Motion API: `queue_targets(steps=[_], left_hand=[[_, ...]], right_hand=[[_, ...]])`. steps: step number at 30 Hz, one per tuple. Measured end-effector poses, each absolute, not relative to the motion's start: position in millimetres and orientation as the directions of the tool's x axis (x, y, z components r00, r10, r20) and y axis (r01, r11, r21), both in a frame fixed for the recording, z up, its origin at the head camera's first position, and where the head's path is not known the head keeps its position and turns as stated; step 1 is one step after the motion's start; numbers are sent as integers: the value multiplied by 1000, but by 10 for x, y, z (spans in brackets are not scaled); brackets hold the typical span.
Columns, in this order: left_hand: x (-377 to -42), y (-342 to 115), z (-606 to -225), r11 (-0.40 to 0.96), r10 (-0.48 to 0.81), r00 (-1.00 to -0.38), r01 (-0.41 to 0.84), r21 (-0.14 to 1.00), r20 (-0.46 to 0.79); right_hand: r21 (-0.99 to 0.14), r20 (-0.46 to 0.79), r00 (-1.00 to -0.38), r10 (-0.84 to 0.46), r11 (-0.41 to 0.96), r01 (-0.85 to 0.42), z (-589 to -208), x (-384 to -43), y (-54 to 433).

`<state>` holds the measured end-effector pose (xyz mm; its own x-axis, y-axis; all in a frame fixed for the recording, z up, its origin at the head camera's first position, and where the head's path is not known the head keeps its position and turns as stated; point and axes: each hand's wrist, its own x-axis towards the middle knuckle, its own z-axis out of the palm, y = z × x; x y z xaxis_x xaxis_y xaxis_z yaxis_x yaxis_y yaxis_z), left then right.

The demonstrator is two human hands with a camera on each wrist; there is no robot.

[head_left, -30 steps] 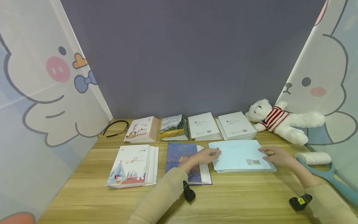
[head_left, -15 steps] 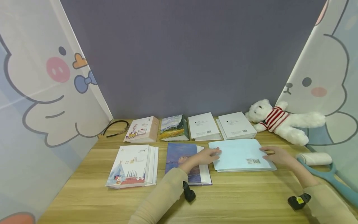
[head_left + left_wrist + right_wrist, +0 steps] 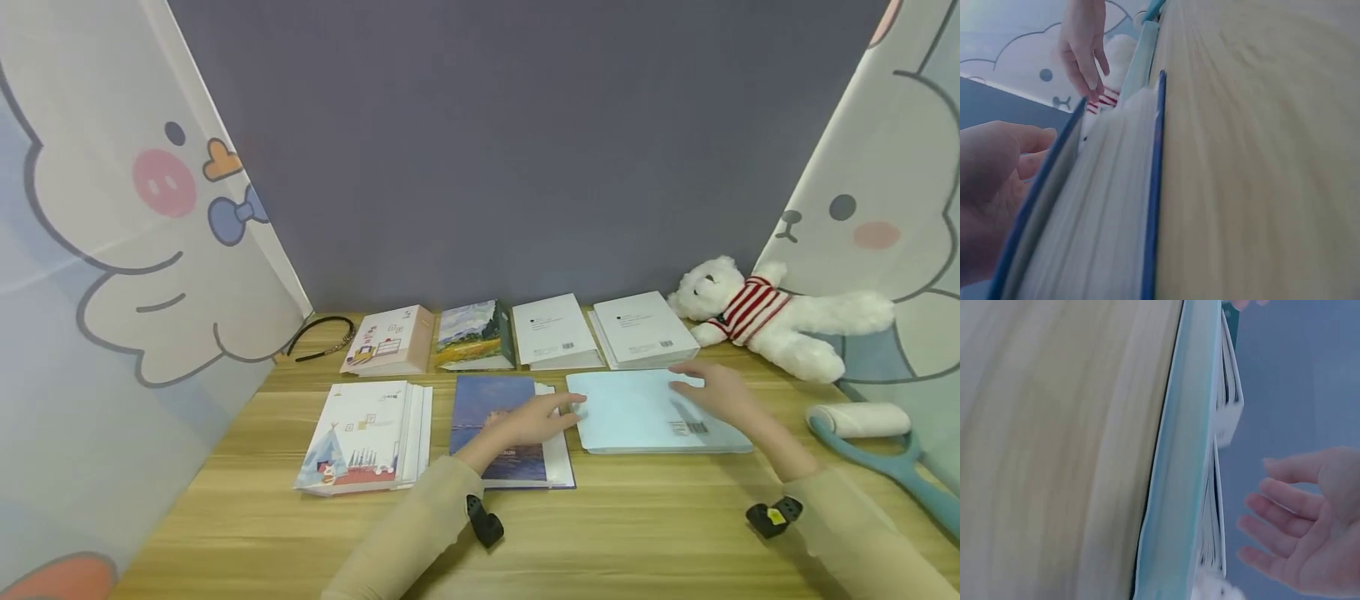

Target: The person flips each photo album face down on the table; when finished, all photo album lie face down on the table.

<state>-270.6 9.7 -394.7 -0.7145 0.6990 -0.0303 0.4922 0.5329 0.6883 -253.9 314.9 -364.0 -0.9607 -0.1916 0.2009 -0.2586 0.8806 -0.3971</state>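
Hovering above the far right part of the pale-blue album (image 3: 630, 412), the right hand (image 3: 716, 396) has its fingers spread and loosely bent, grasping nothing! A soft shadow falls on the cover beneath it. Over at the album's left edge, the left hand (image 3: 536, 419) is also free of any grip, fingertips reaching to the corner; whether they touch, I can't tell. The album itself lies flat and closed on the wooden table (image 3: 600, 533), barcode label towards the near right.

Just left of it, under the left hand and forearm, sits the dark-blue album (image 3: 491, 408), and further left the tent-print album (image 3: 352, 433). Behind them, a back row of four: the room-print album (image 3: 386, 337), the landscape-print album (image 3: 471, 335), the left white album (image 3: 553, 327) and the right white album (image 3: 647, 327). At the row's right end lies the white teddy bear (image 3: 798, 337) in a striped top; nearer, the white roller (image 3: 862, 419) with its blue handle. A black headband (image 3: 337, 351) rests at the far left.
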Motion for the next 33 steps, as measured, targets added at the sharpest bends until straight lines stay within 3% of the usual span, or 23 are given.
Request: queue_targets(steps=[8,13,26,33], left_hand=[[-2632,-284,-3814,495,664,-741,536,684,100],[-2625,-567,-3774,496,599,-779,542,679,185],[-2618,-1128,-3841,529,424,-875,447,721,232],[-2578,-1322,-3923,533,401,-904,359,766,145]], right_hand=[[-463,377,-890,-256,780,-420,-3699,-2616,2672],[-522,402,-864,-304,700,-488,-3758,-2662,2344],[-567,268,-809,-524,593,-572,-3824,-2578,1759],[-564,129,-784,-608,605,-562,-3860,-2560,1584]])
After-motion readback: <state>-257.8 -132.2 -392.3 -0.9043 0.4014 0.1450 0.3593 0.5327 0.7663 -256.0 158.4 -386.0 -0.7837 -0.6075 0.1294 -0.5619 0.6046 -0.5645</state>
